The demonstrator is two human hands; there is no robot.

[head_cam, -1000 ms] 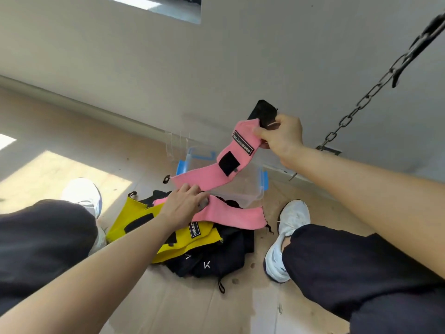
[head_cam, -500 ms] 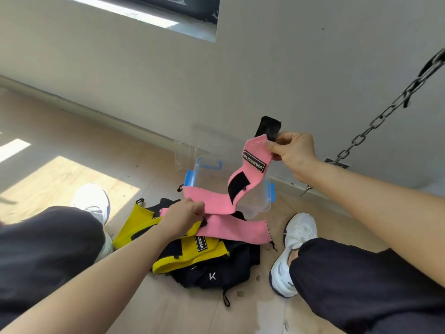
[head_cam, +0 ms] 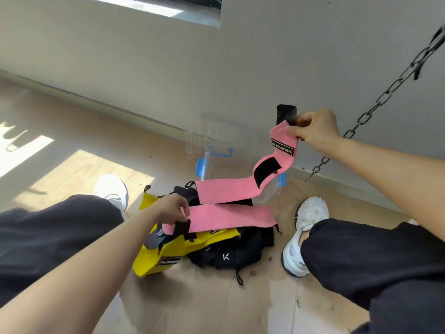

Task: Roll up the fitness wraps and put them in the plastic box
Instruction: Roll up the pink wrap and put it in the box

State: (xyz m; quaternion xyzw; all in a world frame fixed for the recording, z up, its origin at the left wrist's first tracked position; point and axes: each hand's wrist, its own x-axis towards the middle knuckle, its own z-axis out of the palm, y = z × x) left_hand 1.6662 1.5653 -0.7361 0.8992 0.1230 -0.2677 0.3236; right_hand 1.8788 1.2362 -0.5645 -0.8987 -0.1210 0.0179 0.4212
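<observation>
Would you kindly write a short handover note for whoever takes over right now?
Right hand: pinches the upper pink wrap by its end, held up, unrolled.
Left hand: pinches the lower pink wrap over the pile.
Yellow wraps and black wraps: loose on the floor.
Plastic box: open behind them.
Done: nothing rolled. Left: roll all, box them.
</observation>
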